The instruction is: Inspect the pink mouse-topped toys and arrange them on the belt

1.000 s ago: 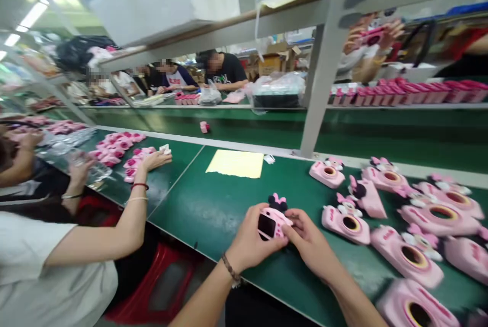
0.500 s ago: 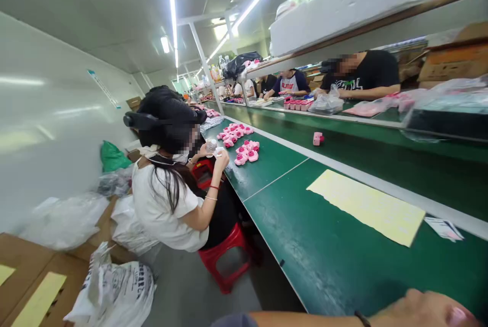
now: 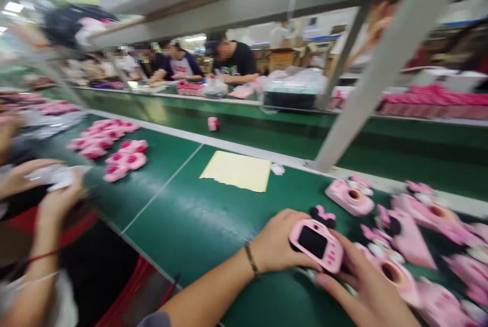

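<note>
Above the green table (image 3: 183, 215), a pink toy camera (image 3: 318, 244) with a dark screen and a black-eared pink bow is held between both hands. My left hand (image 3: 280, 240) grips its left side, thumb underneath and fingers behind. At its right edge, my right hand (image 3: 362, 281) has its fingers and thumb around the lower right corner. Beside my right hand lie several similar pink cameras, among them one with a round lens (image 3: 351, 196). A yellow paper sheet (image 3: 238, 170) lies beyond my left hand.
At the left, a co-worker's hands (image 3: 57, 184) hold something whitish near clusters of pink pieces (image 3: 125, 159). A slanted metal post (image 3: 366, 83) rises from the table divider. Other people sit across the green belt, where one pink piece (image 3: 212, 123) lies.
The view has swung right, bringing the pink cameras on the right into sight. My left hand, blurred at the lower right before, is now nearer the middle, and my right hand has come into view.
</note>
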`<action>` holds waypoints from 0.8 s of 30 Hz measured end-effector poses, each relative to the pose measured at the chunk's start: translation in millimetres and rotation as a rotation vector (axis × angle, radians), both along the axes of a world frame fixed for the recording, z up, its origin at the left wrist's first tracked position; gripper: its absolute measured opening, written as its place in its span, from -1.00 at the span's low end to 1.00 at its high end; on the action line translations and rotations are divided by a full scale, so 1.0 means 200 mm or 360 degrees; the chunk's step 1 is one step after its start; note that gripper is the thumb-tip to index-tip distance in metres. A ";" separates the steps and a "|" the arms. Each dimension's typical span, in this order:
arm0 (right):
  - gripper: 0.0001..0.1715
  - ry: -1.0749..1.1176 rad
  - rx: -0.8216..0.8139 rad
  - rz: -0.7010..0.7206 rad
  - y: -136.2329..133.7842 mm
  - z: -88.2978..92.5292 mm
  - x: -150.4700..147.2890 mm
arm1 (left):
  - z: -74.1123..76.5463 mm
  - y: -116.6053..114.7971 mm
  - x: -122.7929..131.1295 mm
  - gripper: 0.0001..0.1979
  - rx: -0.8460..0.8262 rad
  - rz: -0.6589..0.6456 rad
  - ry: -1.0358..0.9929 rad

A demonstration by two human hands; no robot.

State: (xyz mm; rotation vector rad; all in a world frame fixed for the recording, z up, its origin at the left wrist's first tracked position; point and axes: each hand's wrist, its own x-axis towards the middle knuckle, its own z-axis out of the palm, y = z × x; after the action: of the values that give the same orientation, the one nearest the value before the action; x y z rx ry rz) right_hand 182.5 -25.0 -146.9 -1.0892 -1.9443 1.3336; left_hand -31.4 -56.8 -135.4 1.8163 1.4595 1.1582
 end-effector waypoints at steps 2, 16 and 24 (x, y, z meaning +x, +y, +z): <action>-0.31 -0.0129 0.0132 -0.0008 -0.01 0.08 0.00 | 0.01 -0.01 -0.02 -0.24 -0.0053 -0.0047 0.0009; -0.36 -0.0373 0.0553 0.0280 0.00 0.25 0.05 | 0.04 -0.03 -0.10 -0.40 0.0179 -0.0203 0.0112; -0.11 0.1088 -0.0592 -0.0243 -0.17 0.32 -0.01 | 0.17 -0.08 0.10 -0.37 0.0280 -0.0142 -0.0164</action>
State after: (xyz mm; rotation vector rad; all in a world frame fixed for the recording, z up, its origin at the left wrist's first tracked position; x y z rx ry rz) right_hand 179.9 -59.5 -82.0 -0.7666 -1.1268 1.7331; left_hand -12.3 -72.4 -100.6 1.8870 1.2400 1.3498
